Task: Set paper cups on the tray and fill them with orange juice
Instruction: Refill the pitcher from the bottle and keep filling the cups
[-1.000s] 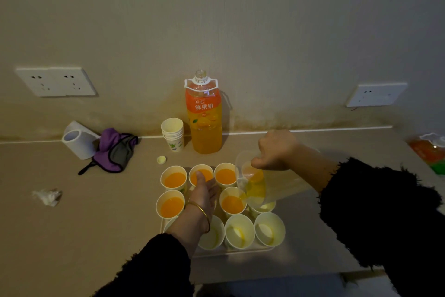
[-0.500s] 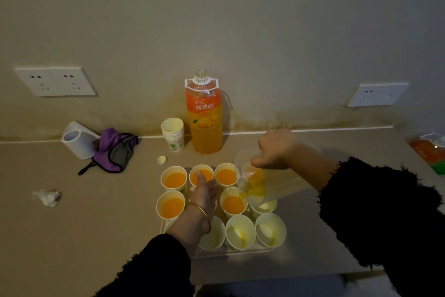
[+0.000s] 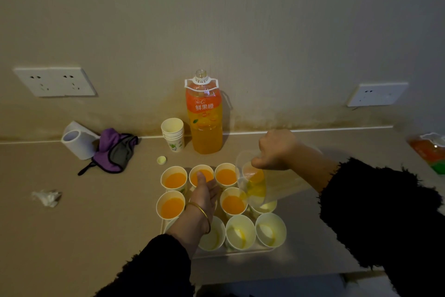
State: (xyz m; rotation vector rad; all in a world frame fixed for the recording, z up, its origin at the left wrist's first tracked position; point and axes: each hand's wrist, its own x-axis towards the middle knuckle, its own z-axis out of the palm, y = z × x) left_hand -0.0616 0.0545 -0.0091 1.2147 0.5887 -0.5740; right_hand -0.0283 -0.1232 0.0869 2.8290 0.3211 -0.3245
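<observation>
Right of centre, the right hand (image 3: 277,150) grips a tilted clear jug (image 3: 255,186) over a paper cup (image 3: 263,207); the left hand (image 3: 204,193), fingers straight and together, lies over the tray's (image 3: 240,252) middle cups.

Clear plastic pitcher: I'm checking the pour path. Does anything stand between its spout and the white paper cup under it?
Nothing visible does. The right hand tilts the clear plastic pitcher over the white paper cup at the pale tray's right edge; the left hand lies among the filled cups, off that path.
</observation>
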